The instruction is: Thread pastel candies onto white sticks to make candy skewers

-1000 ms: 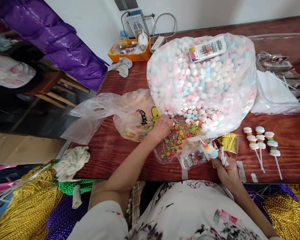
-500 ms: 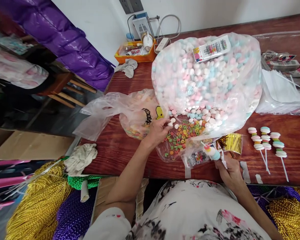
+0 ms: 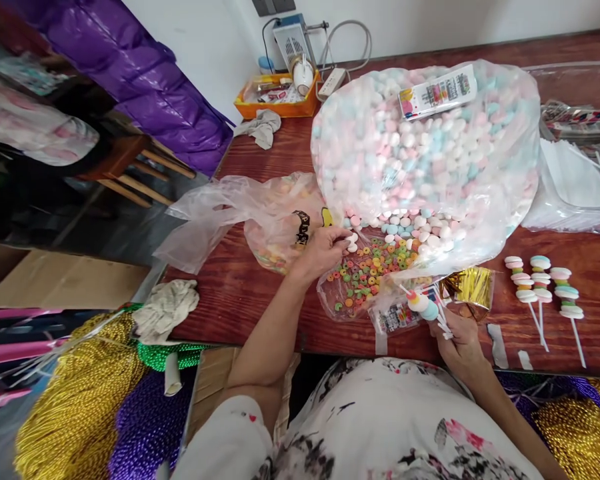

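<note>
Dark red wooden tabletop, plain white wall at twelve o'clock. Items as they lie:

1. Large clear plastic bag of pink, blue and white round candies, at one o'clock, mouth spilling toward me.
2. Small clear bag of multicoloured ring-shaped candies, dead centre, just under that mouth.
3. My left hand, at eleven o'clock of the ring candies, fingers pinched on one white round candy at the edge of the spill.
4. My right hand, at five o'clock, closed on a thin white stick with a few pastel candies threaded on its tip.
5. Three finished candy skewers, at three o'clock, side by side.
6. Gold foil twist ties, near my right hand.

Step, as I judge it: picking the next piece for threading. Next calls for bringing the candy to the stick's tip and pressing it on squarely.
</note>
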Tool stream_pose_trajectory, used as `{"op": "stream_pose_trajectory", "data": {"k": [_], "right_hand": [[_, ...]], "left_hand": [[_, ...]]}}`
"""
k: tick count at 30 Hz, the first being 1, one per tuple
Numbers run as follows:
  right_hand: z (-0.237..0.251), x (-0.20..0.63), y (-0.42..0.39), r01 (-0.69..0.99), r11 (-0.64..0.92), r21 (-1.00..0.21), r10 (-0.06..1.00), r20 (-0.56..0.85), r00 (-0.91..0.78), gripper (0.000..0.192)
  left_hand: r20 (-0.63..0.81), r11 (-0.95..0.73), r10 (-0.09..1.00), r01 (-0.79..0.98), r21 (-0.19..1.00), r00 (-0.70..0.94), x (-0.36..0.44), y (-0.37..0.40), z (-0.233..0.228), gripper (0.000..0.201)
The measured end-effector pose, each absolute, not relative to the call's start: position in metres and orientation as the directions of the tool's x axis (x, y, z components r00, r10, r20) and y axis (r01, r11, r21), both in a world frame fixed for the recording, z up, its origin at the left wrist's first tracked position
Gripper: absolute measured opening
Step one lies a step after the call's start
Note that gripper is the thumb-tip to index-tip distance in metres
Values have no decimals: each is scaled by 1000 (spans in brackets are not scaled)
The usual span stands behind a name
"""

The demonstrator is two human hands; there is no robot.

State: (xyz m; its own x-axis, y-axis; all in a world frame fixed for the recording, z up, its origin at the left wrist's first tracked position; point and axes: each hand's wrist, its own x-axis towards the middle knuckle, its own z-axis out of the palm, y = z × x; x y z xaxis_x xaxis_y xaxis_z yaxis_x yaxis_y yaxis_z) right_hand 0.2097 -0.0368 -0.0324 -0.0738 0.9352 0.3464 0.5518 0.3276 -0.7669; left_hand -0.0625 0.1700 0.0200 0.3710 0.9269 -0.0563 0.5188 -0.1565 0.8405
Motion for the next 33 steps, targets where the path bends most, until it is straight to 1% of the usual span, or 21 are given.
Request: {"op": "stream_pose_trajectory", "data": {"k": [1, 3, 5, 6, 8, 12, 14, 17, 19, 21, 23, 26, 28, 29, 31, 33], "right_hand": [[-33, 209, -37, 553, 335, -762, 933, 350, -84, 23], [-32, 207, -36, 557, 360, -749, 924, 367, -104, 22], [-31, 207, -36, 563, 384, -731, 914, 388, -120, 22], [-31, 207, -37, 567, 392, -724, 910, 395, -124, 22], [-31, 208, -38, 577, 391, -717, 911, 392, -129, 22], [-34, 210, -39, 597, 366, -713, 923, 361, -135, 22], [-34, 209, -39, 599, 369, -711, 923, 359, -142, 22], [-32, 206, -36, 594, 378, -711, 919, 368, -145, 22], [-30, 204, -36, 594, 376, -711, 919, 366, -143, 22], [-30, 204, -38, 605, 368, -706, 923, 355, -147, 22], [-31, 205, -40, 620, 352, -702, 930, 338, -144, 22], [-32, 206, -42, 617, 337, -711, 935, 331, -129, 21], [-30, 204, -41, 611, 338, -716, 935, 332, -127, 22], [-28, 203, -40, 609, 340, -717, 934, 331, -132, 23], [-25, 199, -36, 600, 348, -720, 933, 325, -151, 26], [-23, 194, -33, 584, 367, -724, 928, 331, -173, 29]], "left_hand": [[-35, -211, 924, 585, 783, 380, -60, 173, 16, 22], [-4, -320, 909, 705, 632, 417, -55, 179, 7, 21], [-21, -421, 868, 759, 497, 496, -52, 181, -2, 22], [-35, -460, 845, 759, 462, 534, -52, 180, -6, 23], [-21, -505, 817, 732, 458, 577, -55, 175, -13, 24], [139, -542, 809, 634, 552, 571, -64, 155, -21, 25], [187, -544, 809, 592, 595, 556, -66, 146, -23, 23], [169, -525, 813, 575, 628, 557, -66, 141, -24, 20], [139, -513, 816, 591, 623, 561, -65, 142, -24, 20], [141, -516, 823, 621, 590, 550, -64, 144, -24, 18], [183, -556, 814, 647, 522, 552, -64, 142, -24, 15], [264, -669, 741, 649, 362, 618, -64, 133, -25, 18], [275, -729, 685, 630, 268, 675, -64, 125, -26, 23], [271, -746, 666, 621, 240, 695, -64, 122, -26, 24], [266, -757, 653, 609, 236, 709, -64, 120, -27, 25], [266, -750, 661, 601, 276, 702, -64, 121, -27, 25]]}}
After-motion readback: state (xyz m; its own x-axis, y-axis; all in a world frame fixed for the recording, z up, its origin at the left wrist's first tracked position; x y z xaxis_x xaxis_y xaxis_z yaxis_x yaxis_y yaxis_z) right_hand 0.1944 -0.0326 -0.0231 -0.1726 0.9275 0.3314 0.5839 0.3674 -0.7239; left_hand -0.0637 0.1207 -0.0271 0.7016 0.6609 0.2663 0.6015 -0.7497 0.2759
